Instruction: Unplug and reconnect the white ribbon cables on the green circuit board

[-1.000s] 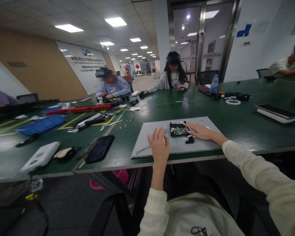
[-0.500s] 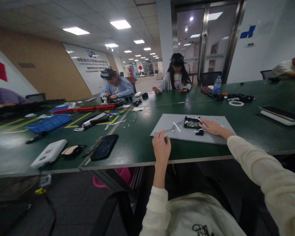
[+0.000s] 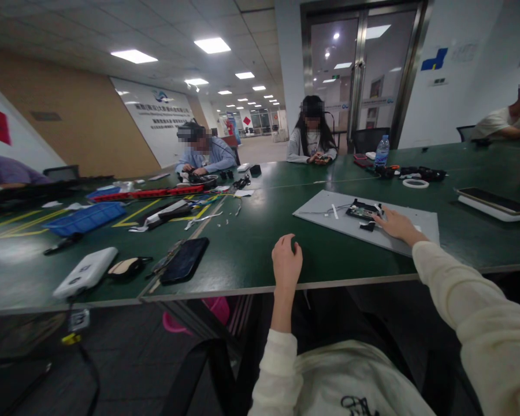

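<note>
The grey board (image 3: pixel 303 212) lies aslant on the green table. A small black-framed circuit board (image 3: pixel 364 209) rests on it with a thin cable trailing left, beside a white strip (image 3: pixel 334 212). A small black part (image 3: pixel 367 226) sits just in front of the frame. My right hand (image 3: pixel 396 224) lies over the grey board, fingers stretched out and touching the frame's right side. My left hand (image 3: pixel 287 260) is held above the table's near edge, left of the board. Its fingers curve loosely, with a gap at the thumb and nothing between them.
A phone (image 3: pixel 185 260), a white power bank (image 3: pixel 85 271) and a blue tray (image 3: pixel 86 218) lie to the left. At the right are a white ring (image 3: pixel 415 184), a water bottle (image 3: pixel 382 151) and a dark-screened device (image 3: pixel 498 199). Other people sit around the table.
The grey board has shifted right and turned, carrying the circuit board, with my right hand moving along on it. My left hand stays almost in place, now apart from the board.
</note>
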### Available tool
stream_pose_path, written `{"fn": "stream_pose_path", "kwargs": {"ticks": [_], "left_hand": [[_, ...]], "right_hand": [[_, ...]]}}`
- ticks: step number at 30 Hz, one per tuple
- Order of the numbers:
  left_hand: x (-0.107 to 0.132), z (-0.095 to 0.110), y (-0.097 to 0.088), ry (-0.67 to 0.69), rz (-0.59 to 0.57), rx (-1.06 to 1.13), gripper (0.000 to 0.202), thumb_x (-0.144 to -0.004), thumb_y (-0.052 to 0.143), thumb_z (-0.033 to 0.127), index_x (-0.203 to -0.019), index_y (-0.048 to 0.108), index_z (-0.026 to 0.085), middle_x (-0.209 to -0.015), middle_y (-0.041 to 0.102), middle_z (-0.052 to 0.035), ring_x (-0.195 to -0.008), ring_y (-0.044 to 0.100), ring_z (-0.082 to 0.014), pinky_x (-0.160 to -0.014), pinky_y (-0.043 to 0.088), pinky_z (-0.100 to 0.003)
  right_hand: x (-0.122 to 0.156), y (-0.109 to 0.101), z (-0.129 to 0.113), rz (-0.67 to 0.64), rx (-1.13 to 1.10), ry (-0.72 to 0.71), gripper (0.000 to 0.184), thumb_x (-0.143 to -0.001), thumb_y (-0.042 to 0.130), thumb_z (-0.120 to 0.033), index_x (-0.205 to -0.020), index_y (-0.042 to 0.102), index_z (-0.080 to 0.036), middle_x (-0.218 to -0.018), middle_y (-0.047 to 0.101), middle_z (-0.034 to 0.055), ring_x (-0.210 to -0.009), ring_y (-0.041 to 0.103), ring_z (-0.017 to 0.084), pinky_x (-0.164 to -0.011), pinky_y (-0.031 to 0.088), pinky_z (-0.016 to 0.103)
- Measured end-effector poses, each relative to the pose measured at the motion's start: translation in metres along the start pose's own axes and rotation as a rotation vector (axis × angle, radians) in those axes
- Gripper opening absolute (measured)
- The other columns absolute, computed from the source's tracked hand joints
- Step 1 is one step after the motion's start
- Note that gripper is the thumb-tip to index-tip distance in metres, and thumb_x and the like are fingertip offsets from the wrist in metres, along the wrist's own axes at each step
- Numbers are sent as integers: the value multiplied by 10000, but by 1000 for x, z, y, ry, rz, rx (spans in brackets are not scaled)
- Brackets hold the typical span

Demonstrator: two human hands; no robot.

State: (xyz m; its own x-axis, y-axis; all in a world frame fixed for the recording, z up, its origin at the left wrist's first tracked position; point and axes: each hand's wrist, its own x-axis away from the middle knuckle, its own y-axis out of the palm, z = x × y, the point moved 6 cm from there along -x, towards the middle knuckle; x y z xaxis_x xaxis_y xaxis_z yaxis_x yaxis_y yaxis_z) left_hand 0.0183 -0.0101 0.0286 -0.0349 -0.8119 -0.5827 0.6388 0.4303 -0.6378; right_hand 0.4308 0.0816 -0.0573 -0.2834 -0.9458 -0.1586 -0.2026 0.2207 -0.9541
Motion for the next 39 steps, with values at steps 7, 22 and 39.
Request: {"fn": "stream_pose_path", "kwargs": {"ticks": [7,22,39], "left_hand": [[2,0,0,-28,-45,3,265,-899,456,181,-1120,602,166,-1149,627,-105,-1095,587,-224,-970,463,-404],[2,0,1,-56,-125,57,245,-908,450,196,-1091,610,166,-1144,628,-98,-1092,586,-210,-979,457,-392],[3,0,1,-66,-151,57,229,-897,473,179,-1068,625,173,-1147,639,-91,-1081,599,-199,-979,463,-386]], "right_hand": [[7,-4,4,71,-72,70,908,-830,235,-759,-1445,343,-100,-1329,492,279,-1260,437,428,-1000,321,594],[56,-16,-50,-38,-123,-533,796,-786,479,-717,-1469,353,-329,-1596,124,25,-1443,107,374,-1120,218,597],[71,-16,-58,-38,-70,-566,769,-786,479,-723,-1455,365,-360,-1593,138,17,-1437,134,382,-1097,249,622]]}}
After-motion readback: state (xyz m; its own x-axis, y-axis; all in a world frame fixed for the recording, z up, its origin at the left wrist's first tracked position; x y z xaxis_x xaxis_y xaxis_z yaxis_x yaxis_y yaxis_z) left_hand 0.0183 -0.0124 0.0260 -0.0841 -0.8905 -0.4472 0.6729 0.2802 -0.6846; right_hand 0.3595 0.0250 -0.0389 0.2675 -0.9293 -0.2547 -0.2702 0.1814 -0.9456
